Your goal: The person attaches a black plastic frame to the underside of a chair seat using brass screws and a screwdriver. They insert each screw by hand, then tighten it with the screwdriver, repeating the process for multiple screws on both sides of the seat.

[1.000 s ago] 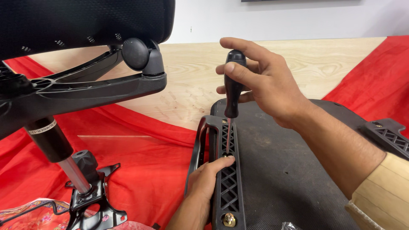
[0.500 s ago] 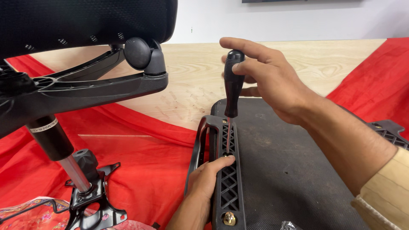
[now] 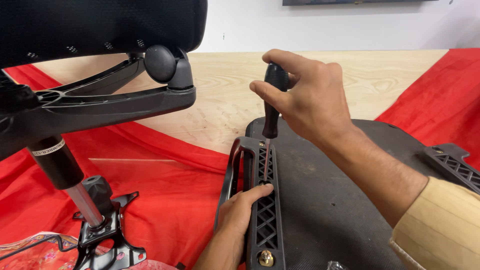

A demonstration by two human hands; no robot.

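Observation:
My right hand (image 3: 305,97) grips the black handle of a screwdriver (image 3: 272,102), held upright with its thin shaft going down into the lattice of a black plastic armrest bracket (image 3: 265,215). The bracket lies along the left edge of an upturned dark chair seat (image 3: 330,200). My left hand (image 3: 240,212) clasps the bracket's side, thumb across the lattice just below the screwdriver tip. A brass-coloured bolt (image 3: 266,258) sits at the bracket's near end.
A black chair back and arm frame (image 3: 100,100) with a gas cylinder (image 3: 65,170) and mechanism plate (image 3: 107,240) stands at the left. A second bracket (image 3: 455,162) lies at the right. Red cloth (image 3: 165,200) covers part of the wooden floor (image 3: 225,95).
My right hand has shifted slightly on the screwdriver handle, as if turning it. The left hand stays on the bracket.

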